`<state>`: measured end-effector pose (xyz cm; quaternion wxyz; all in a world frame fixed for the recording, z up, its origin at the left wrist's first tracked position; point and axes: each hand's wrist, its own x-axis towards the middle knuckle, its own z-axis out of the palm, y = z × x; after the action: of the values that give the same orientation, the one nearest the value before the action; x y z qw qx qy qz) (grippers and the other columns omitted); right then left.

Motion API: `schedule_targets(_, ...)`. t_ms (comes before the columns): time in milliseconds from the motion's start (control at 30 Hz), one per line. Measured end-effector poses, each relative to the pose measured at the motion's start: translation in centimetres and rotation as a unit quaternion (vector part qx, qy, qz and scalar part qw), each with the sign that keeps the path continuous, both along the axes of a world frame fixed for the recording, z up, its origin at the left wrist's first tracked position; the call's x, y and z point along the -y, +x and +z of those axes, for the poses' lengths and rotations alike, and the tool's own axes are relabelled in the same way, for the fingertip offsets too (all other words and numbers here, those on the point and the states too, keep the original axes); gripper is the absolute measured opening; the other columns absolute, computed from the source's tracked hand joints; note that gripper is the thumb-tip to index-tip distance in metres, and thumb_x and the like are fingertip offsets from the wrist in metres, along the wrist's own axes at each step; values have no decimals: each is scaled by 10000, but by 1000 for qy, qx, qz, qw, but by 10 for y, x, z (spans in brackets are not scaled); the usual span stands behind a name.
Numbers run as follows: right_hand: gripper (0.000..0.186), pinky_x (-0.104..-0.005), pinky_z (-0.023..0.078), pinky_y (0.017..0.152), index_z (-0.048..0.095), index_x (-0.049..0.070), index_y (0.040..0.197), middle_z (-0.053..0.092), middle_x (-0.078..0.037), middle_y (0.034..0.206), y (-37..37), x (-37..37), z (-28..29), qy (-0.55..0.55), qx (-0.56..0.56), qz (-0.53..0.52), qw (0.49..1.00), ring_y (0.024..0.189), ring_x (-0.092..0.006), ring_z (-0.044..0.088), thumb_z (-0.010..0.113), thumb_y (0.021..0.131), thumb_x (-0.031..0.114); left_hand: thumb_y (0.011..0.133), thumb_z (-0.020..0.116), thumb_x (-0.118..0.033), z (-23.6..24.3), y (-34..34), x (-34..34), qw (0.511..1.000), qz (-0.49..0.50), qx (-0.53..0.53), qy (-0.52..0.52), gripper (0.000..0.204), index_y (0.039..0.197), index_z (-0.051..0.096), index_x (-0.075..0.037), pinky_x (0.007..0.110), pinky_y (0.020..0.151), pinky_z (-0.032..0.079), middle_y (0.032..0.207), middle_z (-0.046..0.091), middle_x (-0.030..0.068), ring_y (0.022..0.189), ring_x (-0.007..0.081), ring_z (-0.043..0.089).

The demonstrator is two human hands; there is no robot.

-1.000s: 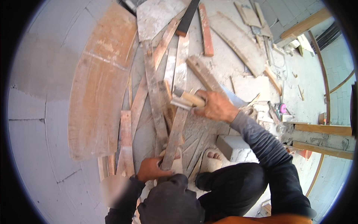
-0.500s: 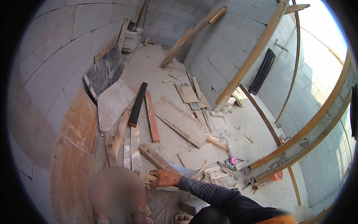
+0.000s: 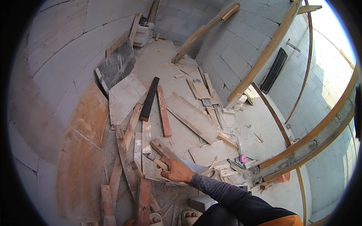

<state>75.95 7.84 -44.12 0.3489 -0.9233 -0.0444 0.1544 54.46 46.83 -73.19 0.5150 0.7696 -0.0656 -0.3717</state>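
My right hand reaches in from the lower right, its fingers wrapped around the wooden handle of a tool. A short dark metal part shows at the handle's far end; the tool's exact kind is unclear. Under and beyond the hand lies a saw blade, close to a thick wooden beam. At the lower edge, beside a reddish wooden plank, a small skin-toned patch shows, perhaps part of my left hand; its fingers are hidden.
Boards, a black-topped bar and a red strip of wood litter the floor ahead. A large plywood sheet leans at the left wall. Right of my hand lie a pink tape measure and hand tools; slanted timber posts stand beyond.
The view has shifted, so the floor items appear farther right. My right hand still grips the wooden-handled tool. A blurred round patch at the lower left is gone, revealing planks there.
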Motion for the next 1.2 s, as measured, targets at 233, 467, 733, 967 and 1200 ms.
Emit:
schedule_targets(233,468,-498,551,812,633,-1,1207,713,-286,956,-9,-10,4,-12,-8,38,999,872,-446,715,700,933,373,1022,597,-459,-3,2,14,929,253,-232,-140,540,1319,660,-13,412,947,516,1120,736,178,1000,305,680)
schedule_targets(467,446,-484,569,809,651,-7,1200,733,-264,944,-6,-21,-6,-2,30,90,995,856,-424,729,702,926,342,977,634,-390,-34,-1,-16,930,262,-227,-125,406,1231,732,-88,344,836,547,996,744,94,866,218,706)
schedule_targets(733,478,-535,559,843,635,15,1245,738,-288,980,-9,-38,0,18,17,128,991,930,-474,726,690,909,351,1023,504,-259,57,24,4,949,291,-122,12,308,1144,710,-64,337,702,504,829,622,45,733,161,601)
schedule_targets(967,497,-512,564,817,626,2,1245,734,-274,959,-7,-62,27,133,49,151,978,903,-459,729,698,915,366,1037,483,-260,129,119,-8,941,222,212,141,315,1172,700,-76,314,665,483,808,606,36,710,151,575)
schedule_targets(1200,540,-484,584,872,719,71,1237,753,-274,1020,-20,-26,155,176,68,39,981,940,-463,732,706,910,500,1136,405,-397,397,241,116,973,194,-66,-104,362,1219,601,-104,273,529,319,721,509,-17,580,109,397)
